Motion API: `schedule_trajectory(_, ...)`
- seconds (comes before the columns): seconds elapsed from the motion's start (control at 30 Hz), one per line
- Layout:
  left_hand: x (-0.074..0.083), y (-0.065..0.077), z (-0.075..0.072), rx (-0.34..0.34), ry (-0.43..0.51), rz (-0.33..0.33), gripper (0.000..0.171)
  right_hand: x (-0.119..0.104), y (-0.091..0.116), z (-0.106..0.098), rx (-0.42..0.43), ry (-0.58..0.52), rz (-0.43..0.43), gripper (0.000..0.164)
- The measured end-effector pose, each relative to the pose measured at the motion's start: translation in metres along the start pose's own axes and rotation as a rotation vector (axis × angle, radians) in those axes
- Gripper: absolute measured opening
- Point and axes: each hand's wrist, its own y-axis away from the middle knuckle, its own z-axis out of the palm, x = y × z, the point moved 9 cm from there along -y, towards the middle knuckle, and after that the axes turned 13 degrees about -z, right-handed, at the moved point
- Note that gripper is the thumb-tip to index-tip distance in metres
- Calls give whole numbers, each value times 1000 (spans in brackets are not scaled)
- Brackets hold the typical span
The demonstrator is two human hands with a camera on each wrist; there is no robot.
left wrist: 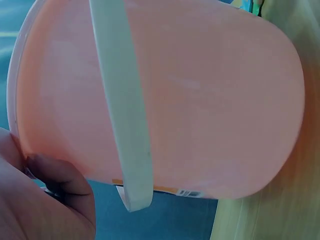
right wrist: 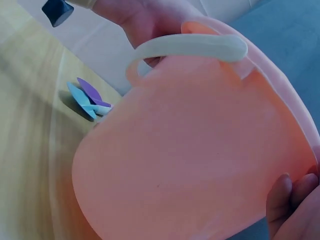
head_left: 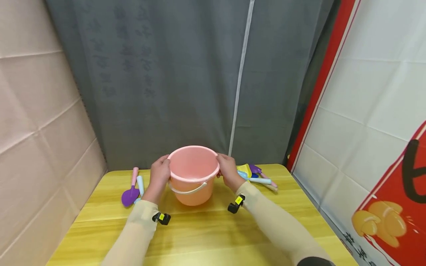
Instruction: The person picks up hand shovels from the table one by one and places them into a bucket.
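A pink plastic bucket (head_left: 193, 190) is upright over the middle of the table, mouth up, its white handle (head_left: 191, 191) hanging down on the near side. On the left of its rim, my left hand (head_left: 159, 176) grips with the thumb at the edge. My right hand (head_left: 229, 171) holds the opposite side of the rim, its fingers curled beneath the lip in the right wrist view. The inside that shows is bare pink. Whether the bucket's base touches the table is hard to tell.
On the wooden table (head_left: 193, 240), a purple toy shovel (head_left: 130, 195) and a light blue one (head_left: 140, 184) lie left of the bucket. Several toy sand tools, including a yellow piece (head_left: 244, 169), lie behind my right wrist. A grey curtain (head_left: 166, 92) hangs behind the table.
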Motion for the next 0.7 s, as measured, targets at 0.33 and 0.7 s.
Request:
schedule_trajectory(0.33,-2,19,13,-39,-62,9,51,-4,25,-23,22,44,22,43)
schedule_trajectory(0.7,-12,34,23,-66,-59,4,48,-5,47,-40,33,58,28,48)
